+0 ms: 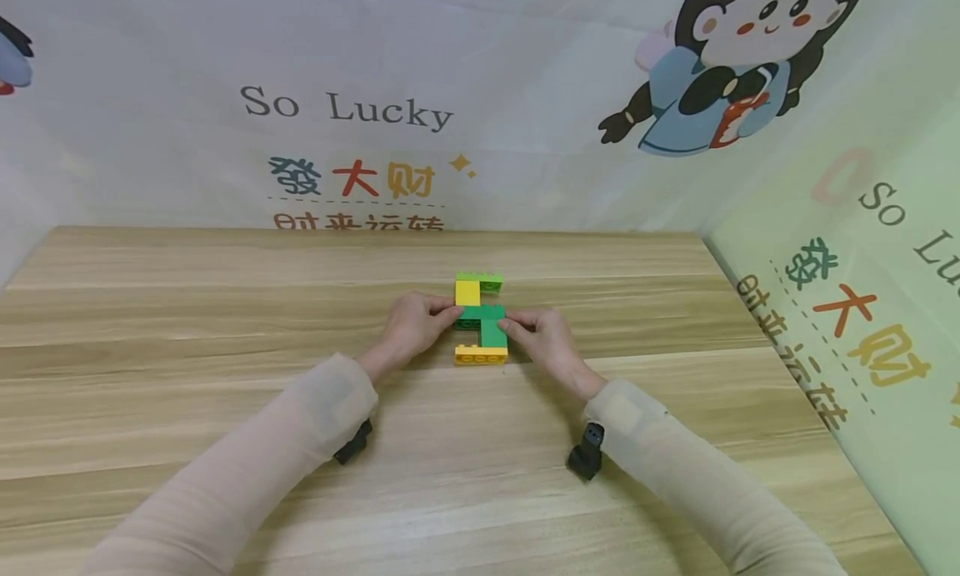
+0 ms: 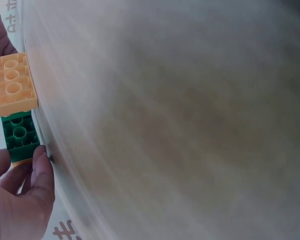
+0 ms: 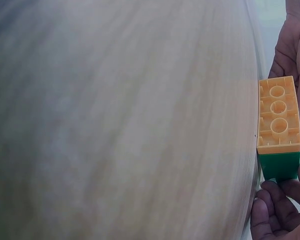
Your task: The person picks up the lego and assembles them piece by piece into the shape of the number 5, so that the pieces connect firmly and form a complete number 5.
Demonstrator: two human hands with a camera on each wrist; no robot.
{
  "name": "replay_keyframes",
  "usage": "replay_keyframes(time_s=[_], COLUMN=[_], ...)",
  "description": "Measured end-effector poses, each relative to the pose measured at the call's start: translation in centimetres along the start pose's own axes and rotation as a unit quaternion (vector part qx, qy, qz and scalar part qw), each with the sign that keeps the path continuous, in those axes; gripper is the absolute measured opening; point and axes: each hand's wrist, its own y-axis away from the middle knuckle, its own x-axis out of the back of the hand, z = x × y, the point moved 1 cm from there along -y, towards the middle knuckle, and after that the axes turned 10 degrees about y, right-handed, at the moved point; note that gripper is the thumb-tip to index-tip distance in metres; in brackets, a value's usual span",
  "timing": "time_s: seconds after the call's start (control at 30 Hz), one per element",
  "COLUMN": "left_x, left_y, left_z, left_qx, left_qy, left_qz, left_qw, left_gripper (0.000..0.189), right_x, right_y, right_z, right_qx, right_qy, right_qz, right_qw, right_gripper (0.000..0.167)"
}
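Note:
A joined build of toy building bricks lies on the table between both hands. Its near end is an orange-yellow brick (image 1: 481,356), whose hollow underside faces the wrist cameras. Behind that come green bricks (image 1: 492,330), then a yellow brick (image 1: 467,293) and a light green brick (image 1: 480,281) at the far end. My left hand (image 1: 411,328) pinches the left end of the green part between thumb and fingers. On the other side, my right hand (image 1: 553,347) grips the right edge of the green part. In the left wrist view, an open-bottomed green brick (image 2: 21,134) shows above the left fingertips.
The wood-grain table (image 1: 187,309) stretches out around the hands. Behind it hangs a white printed cloth (image 1: 525,76), and another printed cloth (image 1: 847,226) stands along the right edge. Small black devices (image 1: 586,452) are strapped at both wrists.

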Motion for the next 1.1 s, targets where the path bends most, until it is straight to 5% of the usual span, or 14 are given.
replay_keyframes(time_s=[1.1], left_x=[-0.06], left_y=[-0.15], left_z=[0.11], left_qx=[0.019], left_qy=[-0.026], left_qz=[0.009], left_qw=[0.9994], left_gripper=[0.030], right_x=[-0.30], right_y=[-0.12], right_z=[-0.17], right_qx=[-0.015], right_qy=[0.012], right_qz=[-0.010], right_qw=[0.9998], right_gripper=[0.027])
